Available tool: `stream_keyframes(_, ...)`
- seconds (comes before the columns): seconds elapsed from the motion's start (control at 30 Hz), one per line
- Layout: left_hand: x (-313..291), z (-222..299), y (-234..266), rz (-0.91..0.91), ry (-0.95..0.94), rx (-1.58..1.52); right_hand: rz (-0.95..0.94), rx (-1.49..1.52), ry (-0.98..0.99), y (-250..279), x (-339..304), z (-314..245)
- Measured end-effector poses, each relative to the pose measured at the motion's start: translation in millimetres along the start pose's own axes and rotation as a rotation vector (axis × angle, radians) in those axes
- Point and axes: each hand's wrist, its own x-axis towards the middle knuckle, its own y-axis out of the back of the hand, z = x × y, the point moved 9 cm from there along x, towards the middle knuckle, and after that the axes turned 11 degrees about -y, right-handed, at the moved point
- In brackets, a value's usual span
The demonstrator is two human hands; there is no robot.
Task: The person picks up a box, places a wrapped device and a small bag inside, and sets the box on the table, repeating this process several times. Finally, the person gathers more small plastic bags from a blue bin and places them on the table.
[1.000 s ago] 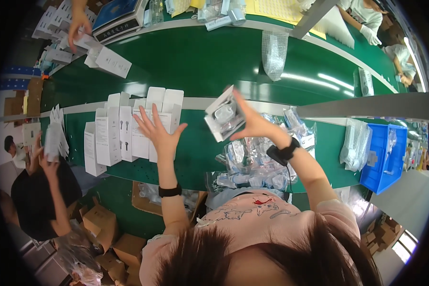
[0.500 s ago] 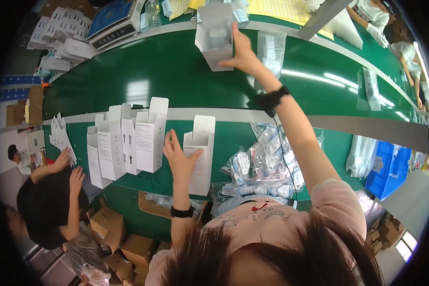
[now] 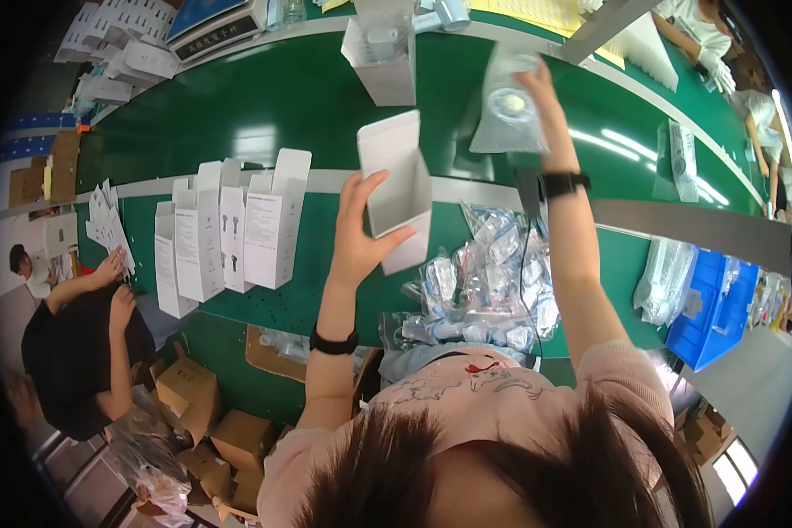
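Observation:
My left hand (image 3: 354, 242) grips an open white carton (image 3: 392, 154), lifted and tilted, with its flap up. My right hand (image 3: 550, 110), across the green bench (image 3: 295, 114), holds a clear bubble-wrap bag (image 3: 493, 132) with something pale and round inside, partly blurred. To the left of the carton, several open white cartons (image 3: 268, 233) printed with small pictures stand in a row. Another open carton (image 3: 387, 70) stands at the far side with clear wrap showing in its top. Close to my body lies a pile of clear bags (image 3: 488, 282) holding white and blue items.
A metal rail (image 3: 334, 181) crosses the bench. A blue bin (image 3: 713, 308) stands at the right beside clear wrapped packs (image 3: 656, 282). A dark cable (image 3: 524, 264) hangs from my right wrist. At the left, a co-worker (image 3: 84, 352) handles flat white pieces.
My right hand has left the far carton and picked up the bubble-wrap bag. My left hand has taken hold of the nearby carton and lifted it away from me.

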Motion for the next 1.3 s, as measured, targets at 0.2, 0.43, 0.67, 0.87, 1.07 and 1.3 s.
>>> stream_keyframes(0.2,-11,21,-18,0.07,-0.151,0.39,0.11,0.455,0.179,-72,-169,-74)
stream_keyframes(0.43,-39,16,-22,0.333,-0.263,0.268,0.312,-0.3,0.909,-147,-248,-83)
stream_keyframes(0.67,-61,15,-9,0.38,-0.284,0.209,-0.05,-0.837,0.835,-130,-268,-50)
stream_keyframes(0.87,-69,25,-31,0.291,-0.418,0.39,0.512,-1.736,0.363,40,-213,35)
stream_keyframes(1.07,-46,59,-41,0.095,-0.404,0.339,0.18,-1.656,0.164,29,-213,35)
stream_keyframes(1.3,-22,65,-30,0.011,-0.11,0.459,0.065,-0.321,0.425,-50,-268,-74)
